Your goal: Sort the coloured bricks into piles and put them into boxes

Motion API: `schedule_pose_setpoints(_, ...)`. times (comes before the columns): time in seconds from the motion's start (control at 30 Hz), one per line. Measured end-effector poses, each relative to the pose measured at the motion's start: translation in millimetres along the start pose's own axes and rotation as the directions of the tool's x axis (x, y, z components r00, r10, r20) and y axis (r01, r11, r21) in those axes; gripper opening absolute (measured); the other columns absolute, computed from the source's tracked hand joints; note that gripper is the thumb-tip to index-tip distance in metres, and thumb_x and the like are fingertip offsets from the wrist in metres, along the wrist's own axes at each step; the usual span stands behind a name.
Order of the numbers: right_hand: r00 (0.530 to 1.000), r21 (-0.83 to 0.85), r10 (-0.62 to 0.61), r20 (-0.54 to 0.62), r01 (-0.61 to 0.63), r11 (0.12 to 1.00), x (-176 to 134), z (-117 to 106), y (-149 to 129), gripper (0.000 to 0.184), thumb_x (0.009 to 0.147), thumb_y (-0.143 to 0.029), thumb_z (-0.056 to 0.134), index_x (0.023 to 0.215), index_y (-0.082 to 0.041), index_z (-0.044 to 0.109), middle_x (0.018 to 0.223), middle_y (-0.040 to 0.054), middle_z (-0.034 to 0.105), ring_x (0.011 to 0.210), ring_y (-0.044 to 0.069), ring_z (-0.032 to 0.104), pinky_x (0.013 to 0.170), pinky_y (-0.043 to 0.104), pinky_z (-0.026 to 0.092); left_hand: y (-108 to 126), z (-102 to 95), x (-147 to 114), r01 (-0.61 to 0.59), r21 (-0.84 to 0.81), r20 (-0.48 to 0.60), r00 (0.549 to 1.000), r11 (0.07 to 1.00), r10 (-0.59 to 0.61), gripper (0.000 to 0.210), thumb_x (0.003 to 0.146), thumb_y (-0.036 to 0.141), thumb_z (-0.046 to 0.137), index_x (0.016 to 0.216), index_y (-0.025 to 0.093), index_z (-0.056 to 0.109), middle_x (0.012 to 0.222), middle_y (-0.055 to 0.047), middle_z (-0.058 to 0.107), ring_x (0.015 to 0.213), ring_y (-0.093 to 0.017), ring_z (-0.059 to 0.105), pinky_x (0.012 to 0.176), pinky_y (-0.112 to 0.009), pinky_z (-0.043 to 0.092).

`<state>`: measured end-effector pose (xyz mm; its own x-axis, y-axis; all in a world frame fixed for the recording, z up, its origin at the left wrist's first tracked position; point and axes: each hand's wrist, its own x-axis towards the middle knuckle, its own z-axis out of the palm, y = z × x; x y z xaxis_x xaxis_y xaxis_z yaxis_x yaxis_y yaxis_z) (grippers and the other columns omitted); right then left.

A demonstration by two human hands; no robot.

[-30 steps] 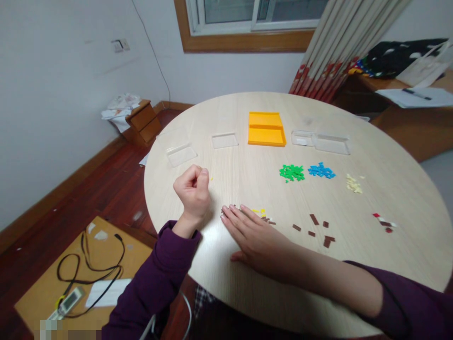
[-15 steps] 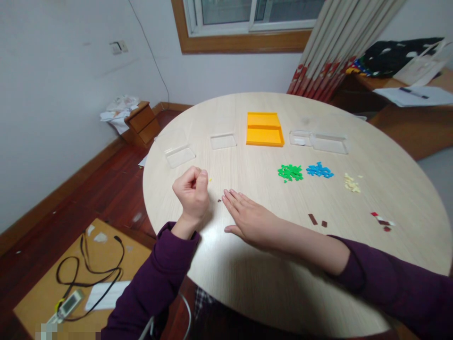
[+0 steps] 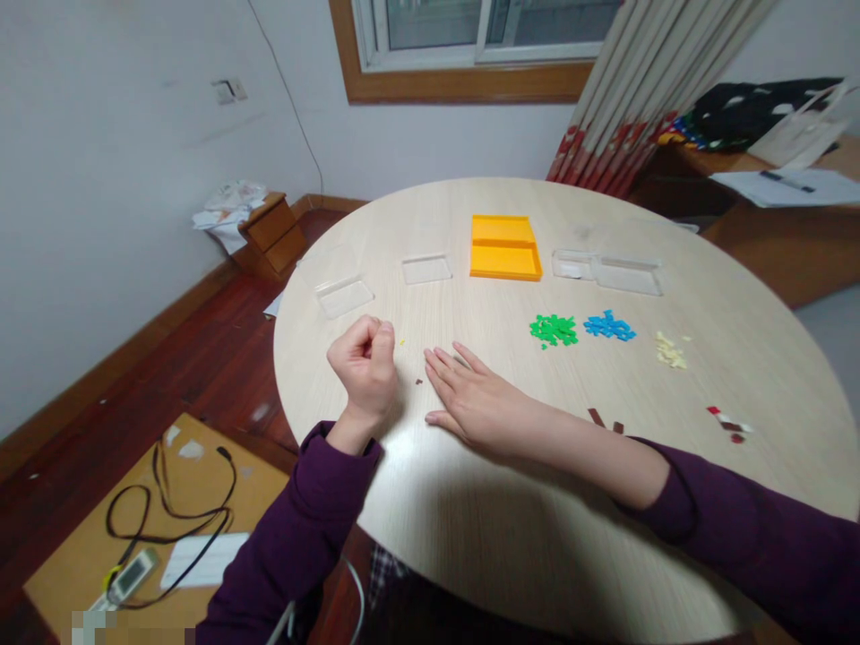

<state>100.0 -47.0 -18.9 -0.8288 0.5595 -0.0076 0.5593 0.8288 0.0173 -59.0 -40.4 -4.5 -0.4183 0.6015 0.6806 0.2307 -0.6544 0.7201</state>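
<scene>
My left hand (image 3: 365,369) is closed in a fist over the left part of the round table (image 3: 470,537); whatever it may hold is hidden. A tiny yellow piece (image 3: 402,341) lies just beyond its thumb. Palm down, my right hand (image 3: 470,394) is held flat with the fingers stretched out, low over or on the tabletop. Between the two hands sits a small brown piece (image 3: 419,382), close to the right fingertips but apart from them. Near my right forearm are larger brown pieces (image 3: 597,417), partly covered by the arm.
Clear trays (image 3: 428,269) and an opened orange box (image 3: 505,260) line the far side, with a clear box (image 3: 628,275) to the right. Piles of green pieces (image 3: 554,330), blue pieces (image 3: 610,326) and cream pieces (image 3: 670,351) lie nearer. Red, white and brown pieces (image 3: 731,425) are at right.
My right hand has shifted slightly up, its fingers a little more spread, and its forearm covers more of the brown pieces. My left fist stays in place.
</scene>
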Motion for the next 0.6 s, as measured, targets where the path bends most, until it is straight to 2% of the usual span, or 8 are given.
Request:
schedule_pose_setpoints(0.17, 0.999, -0.046, 0.038, -0.033, -0.040, 0.998, -2, -1, -4, 0.067, 0.100, -0.049, 0.027, 0.137, 0.001, 0.051, 0.145, 0.0243, 0.045, 0.139, 0.031, 0.038, 0.117, 0.048, 0.018, 1, 0.3, 0, -0.003, 0.021, 0.001, 1.000, 1.000, 0.003, 0.036, 0.079, 0.017, 0.053, 0.051, 0.019, 0.031, 0.047, 0.007, 0.029, 0.045, -0.007, 0.028, 0.045, -0.024, 0.025)
schedule_pose_setpoints(0.3, 0.993, -0.014, 0.083, -0.084, -0.085, 0.996, -2, -5, -3, 0.055, 0.102, -0.037, 0.029, 0.132, 0.000, 0.056, 0.141, 0.0240, 0.051, 0.133, 0.031, 0.045, 0.111, 0.048, 0.025, 0, 0.4, 0, -0.001, 0.033, 0.000, 1.000, 0.999, 0.001, 0.036, 0.079, 0.018, 0.053, 0.051, 0.020, 0.031, 0.047, 0.007, 0.029, 0.045, -0.007, 0.028, 0.045, -0.024, 0.025)
schedule_pose_setpoints(0.43, 0.986, 0.048, 0.129, -0.104, -0.125, 0.991, 0, -14, 0, 0.040, 0.101, -0.024, 0.034, 0.118, -0.006, 0.065, 0.119, 0.0191, 0.067, 0.113, 0.028, 0.058, 0.100, 0.046, 0.033, -2, -0.5, 0, -0.007, 0.031, 0.002, 1.000, 0.999, 0.007, 0.036, 0.080, 0.018, 0.053, 0.051, 0.019, 0.031, 0.048, 0.007, 0.029, 0.045, -0.007, 0.028, 0.045, -0.024, 0.025)
schedule_pose_setpoints(0.5, 0.984, 0.068, 0.144, -0.103, -0.137, 0.988, 1, -18, 0, 0.037, 0.101, -0.023, 0.035, 0.112, -0.007, 0.067, 0.108, 0.0165, 0.070, 0.105, 0.026, 0.060, 0.095, 0.044, 0.035, -1, -0.8, -1, -0.009, 0.032, 0.002, 1.000, 0.999, 0.009, 0.037, 0.080, 0.018, 0.053, 0.051, 0.019, 0.031, 0.048, 0.007, 0.029, 0.045, -0.007, 0.028, 0.045, -0.024, 0.025)
schedule_pose_setpoints(0.53, 0.984, 0.068, 0.139, -0.109, -0.132, 0.989, 1, -19, -1, 0.037, 0.100, -0.024, 0.035, 0.111, -0.008, 0.067, 0.109, 0.0163, 0.070, 0.105, 0.026, 0.060, 0.094, 0.044, 0.035, -1, -0.8, -1, -0.008, 0.035, 0.003, 1.000, 0.999, 0.008, 0.036, 0.080, 0.018, 0.053, 0.051, 0.019, 0.031, 0.047, 0.007, 0.028, 0.045, -0.007, 0.028, 0.045, -0.023, 0.025)
schedule_pose_setpoints(0.6, 0.987, 0.052, 0.093, -0.129, -0.086, 0.995, 0, -18, -3, 0.036, 0.100, -0.027, 0.038, 0.117, -0.010, 0.065, 0.123, 0.0171, 0.065, 0.116, 0.028, 0.055, 0.098, 0.045, 0.034, 0, -0.4, 0, -0.005, 0.044, 0.006, 1.000, 0.999, 0.005, 0.036, 0.080, 0.018, 0.053, 0.051, 0.019, 0.031, 0.047, 0.007, 0.029, 0.045, -0.007, 0.029, 0.045, -0.023, 0.025)
